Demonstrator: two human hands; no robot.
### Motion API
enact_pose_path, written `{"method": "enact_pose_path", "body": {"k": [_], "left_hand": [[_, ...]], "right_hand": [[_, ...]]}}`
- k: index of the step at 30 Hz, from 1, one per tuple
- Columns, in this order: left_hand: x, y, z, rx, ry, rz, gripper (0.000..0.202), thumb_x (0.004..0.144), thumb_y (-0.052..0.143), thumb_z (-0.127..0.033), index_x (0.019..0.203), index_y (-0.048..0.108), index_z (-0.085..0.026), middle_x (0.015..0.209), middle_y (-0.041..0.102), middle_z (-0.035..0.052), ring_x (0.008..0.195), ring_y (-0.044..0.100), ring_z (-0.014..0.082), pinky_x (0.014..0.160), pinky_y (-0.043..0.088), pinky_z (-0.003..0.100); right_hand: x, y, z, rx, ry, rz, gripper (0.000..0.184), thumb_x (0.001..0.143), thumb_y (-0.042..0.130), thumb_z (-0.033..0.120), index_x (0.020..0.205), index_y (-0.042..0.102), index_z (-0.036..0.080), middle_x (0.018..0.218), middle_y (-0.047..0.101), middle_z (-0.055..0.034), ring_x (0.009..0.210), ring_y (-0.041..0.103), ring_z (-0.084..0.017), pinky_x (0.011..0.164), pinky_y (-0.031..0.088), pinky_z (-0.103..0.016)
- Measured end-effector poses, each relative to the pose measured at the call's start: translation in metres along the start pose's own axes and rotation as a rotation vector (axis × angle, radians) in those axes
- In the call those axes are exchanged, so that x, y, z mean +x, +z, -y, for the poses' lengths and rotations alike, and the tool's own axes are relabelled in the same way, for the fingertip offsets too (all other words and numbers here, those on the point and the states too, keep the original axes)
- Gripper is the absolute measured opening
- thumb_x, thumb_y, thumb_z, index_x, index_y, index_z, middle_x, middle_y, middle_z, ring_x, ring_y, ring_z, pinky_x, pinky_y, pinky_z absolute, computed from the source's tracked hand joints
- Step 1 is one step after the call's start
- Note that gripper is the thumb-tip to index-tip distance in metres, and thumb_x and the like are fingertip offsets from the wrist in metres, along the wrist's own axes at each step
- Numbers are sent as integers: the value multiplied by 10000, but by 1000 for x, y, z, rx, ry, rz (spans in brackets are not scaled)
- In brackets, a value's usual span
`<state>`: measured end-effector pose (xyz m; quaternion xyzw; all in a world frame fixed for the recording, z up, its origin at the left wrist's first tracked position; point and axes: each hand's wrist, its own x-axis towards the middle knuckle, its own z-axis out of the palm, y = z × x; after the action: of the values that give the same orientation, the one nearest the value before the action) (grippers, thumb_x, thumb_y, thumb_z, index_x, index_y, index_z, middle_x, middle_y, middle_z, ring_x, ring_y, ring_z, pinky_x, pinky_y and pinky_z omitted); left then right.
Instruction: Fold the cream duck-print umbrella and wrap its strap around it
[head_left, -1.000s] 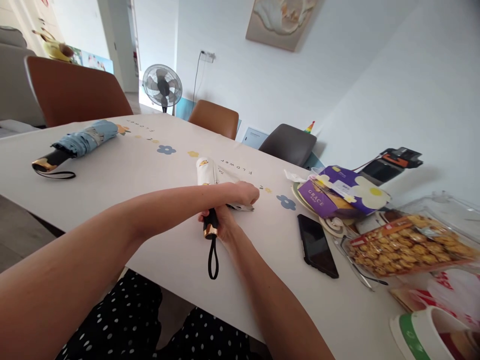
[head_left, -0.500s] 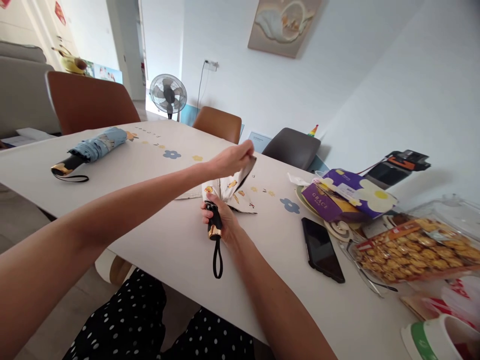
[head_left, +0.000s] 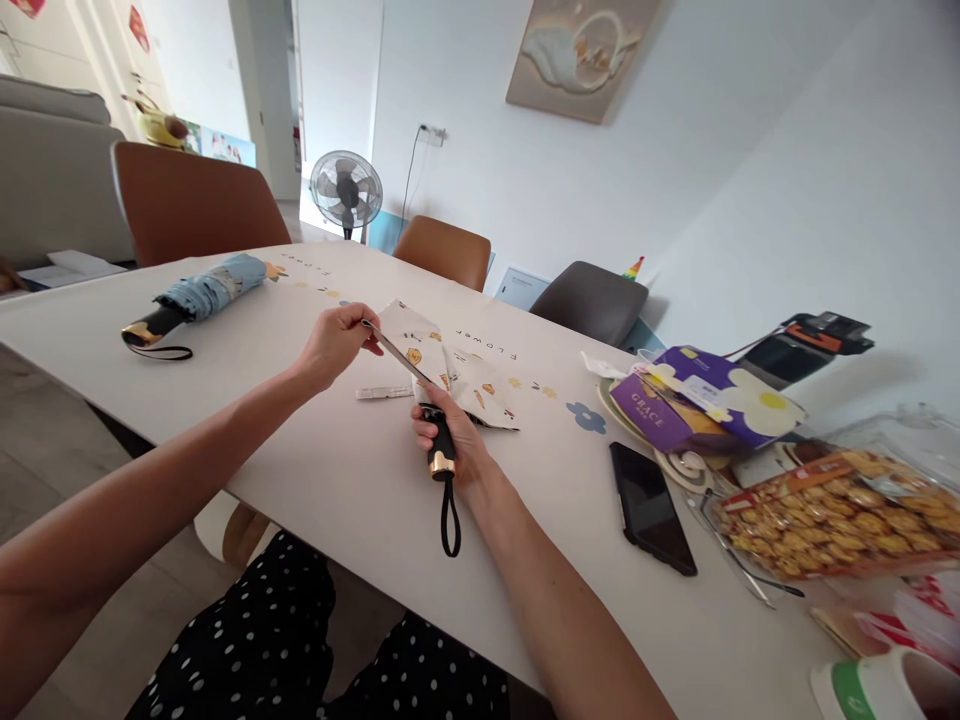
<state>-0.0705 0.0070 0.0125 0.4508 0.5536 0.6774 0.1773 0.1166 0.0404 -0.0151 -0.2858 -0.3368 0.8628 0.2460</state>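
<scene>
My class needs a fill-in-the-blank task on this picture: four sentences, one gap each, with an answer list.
1. The right hand holds an umbrella handle coloured ____ and gold.
2. The left hand pinches patterned fabric whose background colour is ____.
3. The folded umbrella lying on the table has a ____ canopy.
4. The purple box shows the large printed word ____.

Missing words: black; white; blue; GRACE.

The umbrella canopy point(head_left: 480, 388) looks matt cloth, the handle point(head_left: 441, 436) smooth plastic, its gold cap point(head_left: 442, 466) glossy metal
</scene>
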Motion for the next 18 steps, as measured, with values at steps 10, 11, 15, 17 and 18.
{"method": "enact_pose_path", "body": {"k": [10,11,15,17,18], "left_hand": [[-14,-13,6,165,200,37,169,545,397,-79,540,536,-175,669,545,7,665,527,125,654,470,269],[-14,-15,9,241,248,59,179,549,387,-78,533,534,-179,673,555,12,671,528,131,655,455,270],[-11,-21,24,522,153,168,244,576,366,-71,508,560,-202,704,605,30,652,530,161,626,418,286],[-9,-24,32,638,-1,183,272,592,379,-69,521,597,-216,711,625,34,665,541,185,629,411,298],[-7,-24,35,676,-56,169,281,601,389,-67,542,617,-222,728,636,35,694,551,199,639,410,304]], "right_hand": [[-4,2,4,-201,-57,-212,484,698,591,635,714,503,159,531,493,11,355,401,-71,287,367,-203],[-4,2,5,-253,-53,-265,463,693,622,599,680,495,154,504,479,10,349,407,-78,283,370,-212],[-1,2,5,-343,-76,-360,325,697,673,402,624,475,155,461,457,19,332,406,-89,272,375,-231],[0,2,3,-376,-79,-356,281,701,660,353,619,475,157,441,449,24,323,404,-93,267,367,-230],[0,2,3,-398,-76,-351,274,703,652,347,615,474,159,426,442,26,315,399,-93,265,361,-228]]}}
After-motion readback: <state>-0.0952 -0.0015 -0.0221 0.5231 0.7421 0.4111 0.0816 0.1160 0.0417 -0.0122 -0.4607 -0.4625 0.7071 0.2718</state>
